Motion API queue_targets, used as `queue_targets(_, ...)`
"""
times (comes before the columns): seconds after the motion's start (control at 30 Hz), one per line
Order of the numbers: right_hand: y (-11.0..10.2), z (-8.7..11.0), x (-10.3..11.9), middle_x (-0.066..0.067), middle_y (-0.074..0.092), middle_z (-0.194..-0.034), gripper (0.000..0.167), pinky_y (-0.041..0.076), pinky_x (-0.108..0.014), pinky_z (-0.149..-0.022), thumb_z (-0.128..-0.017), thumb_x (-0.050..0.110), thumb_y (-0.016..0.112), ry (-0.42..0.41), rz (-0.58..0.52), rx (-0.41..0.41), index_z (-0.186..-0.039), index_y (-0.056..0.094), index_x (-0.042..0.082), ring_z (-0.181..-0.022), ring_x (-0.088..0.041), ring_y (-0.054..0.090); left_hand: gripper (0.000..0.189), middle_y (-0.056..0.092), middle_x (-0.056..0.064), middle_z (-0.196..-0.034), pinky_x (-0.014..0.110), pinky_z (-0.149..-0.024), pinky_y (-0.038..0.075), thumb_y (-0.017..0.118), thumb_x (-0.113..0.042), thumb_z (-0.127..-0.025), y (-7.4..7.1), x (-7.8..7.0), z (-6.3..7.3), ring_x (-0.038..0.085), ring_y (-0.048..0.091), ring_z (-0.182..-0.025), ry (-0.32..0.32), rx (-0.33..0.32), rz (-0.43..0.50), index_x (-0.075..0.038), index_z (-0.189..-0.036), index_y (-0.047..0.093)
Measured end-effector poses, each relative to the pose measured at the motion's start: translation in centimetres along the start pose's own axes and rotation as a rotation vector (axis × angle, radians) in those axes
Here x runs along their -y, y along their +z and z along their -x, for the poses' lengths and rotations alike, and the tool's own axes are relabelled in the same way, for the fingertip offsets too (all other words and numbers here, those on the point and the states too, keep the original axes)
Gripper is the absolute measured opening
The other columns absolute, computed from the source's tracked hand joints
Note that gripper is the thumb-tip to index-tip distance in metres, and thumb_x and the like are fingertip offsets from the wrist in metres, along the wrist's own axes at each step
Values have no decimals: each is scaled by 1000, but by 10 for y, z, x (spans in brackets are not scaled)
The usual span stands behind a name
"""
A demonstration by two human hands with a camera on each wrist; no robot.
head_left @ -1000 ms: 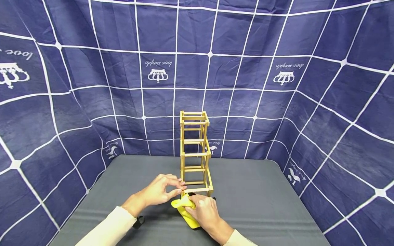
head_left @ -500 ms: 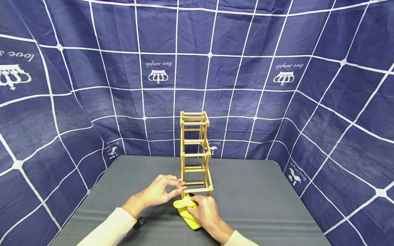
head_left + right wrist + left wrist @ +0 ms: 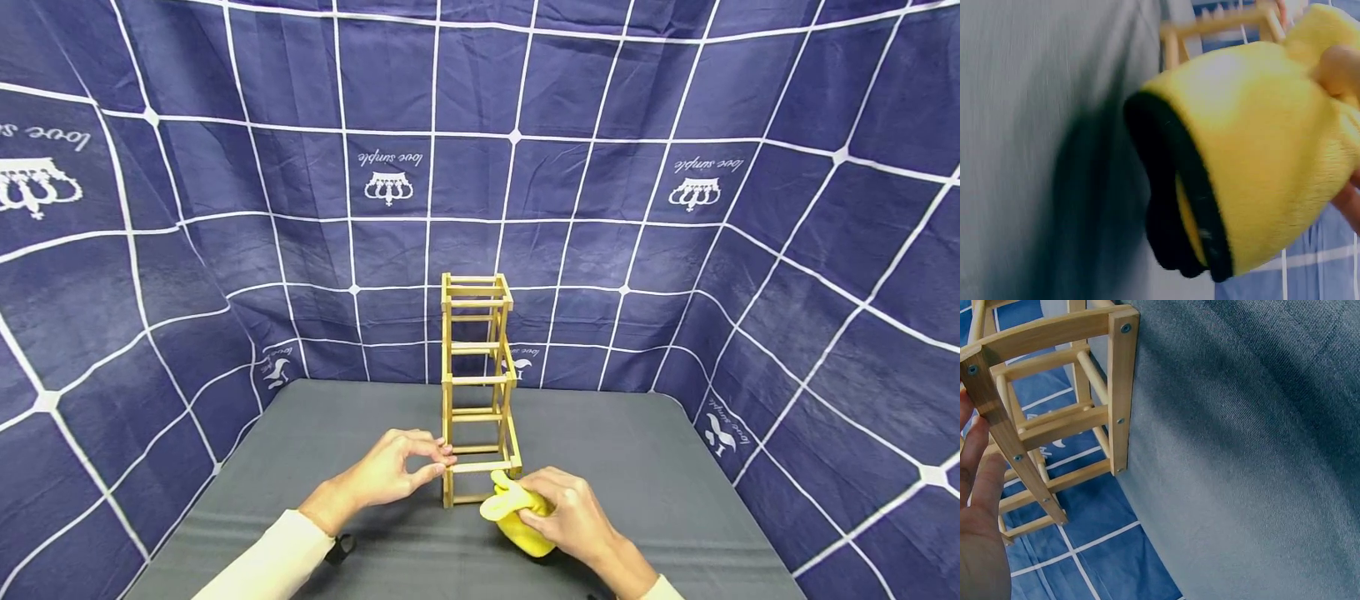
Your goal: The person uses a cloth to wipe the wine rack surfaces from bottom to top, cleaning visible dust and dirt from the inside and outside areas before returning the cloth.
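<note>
A light wooden rack (image 3: pixel 480 381) with stepped tiers of slats stands on the grey surface, in the middle of the head view. My left hand (image 3: pixel 397 465) holds its front left corner, with the fingertips on the top of the post and the thumb close below. In the left wrist view the fingers (image 3: pixel 988 481) lie along the rack's side frame (image 3: pixel 1016 450). My right hand (image 3: pixel 573 512) grips a bunched yellow cloth (image 3: pixel 525 525) just in front and to the right of the rack. The right wrist view shows the cloth's dark edging (image 3: pixel 1191 175) and its folded layers hanging down.
The grey covered tabletop (image 3: pixel 637 467) extends on both sides of the rack. A blue curtain with white grid lines (image 3: pixel 600 192) encloses the back and sides. A small black strap (image 3: pixel 341 548) is by the left wrist.
My right hand has moved right with the yellow cloth, away from the rack's front left foot, which now shows. The left hand and the rack have stayed put.
</note>
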State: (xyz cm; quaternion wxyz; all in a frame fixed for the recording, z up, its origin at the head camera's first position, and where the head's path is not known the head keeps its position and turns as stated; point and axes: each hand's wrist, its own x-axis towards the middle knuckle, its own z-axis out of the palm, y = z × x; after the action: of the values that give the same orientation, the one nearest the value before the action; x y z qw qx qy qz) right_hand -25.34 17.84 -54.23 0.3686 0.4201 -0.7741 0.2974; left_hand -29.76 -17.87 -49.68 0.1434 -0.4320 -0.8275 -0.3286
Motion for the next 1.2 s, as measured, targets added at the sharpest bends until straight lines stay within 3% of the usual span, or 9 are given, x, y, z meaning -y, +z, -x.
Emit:
queue_targets(0.1, -23, 6, -19, 7, 84, -99, 50, 64, -18, -78, -67, -2, 102, 50, 14, -39, -109, 84, 19, -86, -8, 77, 11, 89, -10, -119, 51, -111, 69, 89, -11, -103, 2, 0, 0, 24, 85, -122, -1, -13, -14, -22, -104, 90)
queue_targets(0.2, -28, 11, -32, 5, 84, -97, 48, 64, -18, -74, -68, -4, 102, 128, 39, -76, -107, 84, 17, -82, -6, 76, 12, 89, -11, -118, 51, -110, 69, 91, -10, -100, 4, 0, 0, 24, 85, -122, 1, -24, -20, -22, -103, 89)
queue_targets(0.4, 5, 7, -33, 5, 86, -90, 40, 63, -16, -66, -72, 14, 112, 228, 32, -52, -104, 88, 15, -74, 0, 74, 12, 88, -12, -115, 49, -107, 71, 92, -10, -100, 5, 1, 0, 20, 86, -119, 7, -27, -17, -21, -103, 89)
queue_targets(0.6, 33, 6, -22, 16, 76, -75, 30, 54, -12, -59, -75, 23, 112, 501, -5, 41, -84, 83, 24, -66, 8, 62, 13, 88, -11, -114, 47, -106, 72, 92, -9, -100, 6, 3, -2, 19, 88, -117, 39, -30, -11, -21, -103, 90)
queue_targets(0.73, 39, 8, -21, 19, 75, -76, 27, 51, -12, -61, -76, 27, 111, 619, -30, 132, -83, 85, 27, -67, 9, 58, 14, 88, -11, -113, 44, -104, 73, 93, -9, -98, 5, 4, -2, 17, 88, -114, 57, -35, -36, -23, -102, 90)
queue_targets(0.87, 33, 9, -28, 17, 78, -83, 23, 54, -14, -63, -80, 28, 110, 584, -70, 179, -92, 90, 26, -71, 8, 60, 13, 89, -11, -114, 44, -103, 73, 93, -9, -99, 5, 4, -1, 17, 88, -114, 56, -28, -41, -22, -102, 89)
queue_targets(0.97, 24, 9, -34, 16, 82, -91, 22, 58, -18, -65, -84, 25, 107, 498, -109, 205, -99, 91, 27, -76, 8, 63, 13, 88, -11, -114, 45, -104, 73, 93, -9, -99, 5, 3, 0, 17, 88, -115, 39, -29, -31, -21, -102, 89)
queue_targets(1.1, 13, 14, -35, 12, 84, -97, 31, 63, -18, -73, -80, 10, 106, 303, -144, 180, -103, 89, 23, -86, 4, 71, 13, 88, -12, -113, 46, -105, 72, 93, -9, -99, 4, 2, 0, 16, 87, -116, 30, -31, -24, -21, -102, 89)
queue_targets(1.2, 8, 18, -33, 7, 85, -103, 45, 64, -15, -82, -70, 1, 106, 92, -135, 135, -109, 88, 17, -92, -4, 76, 12, 89, -11, -114, 49, -107, 72, 93, -9, -100, 4, 3, 0, 18, 88, -117, 32, -36, -16, -20, -102, 89)
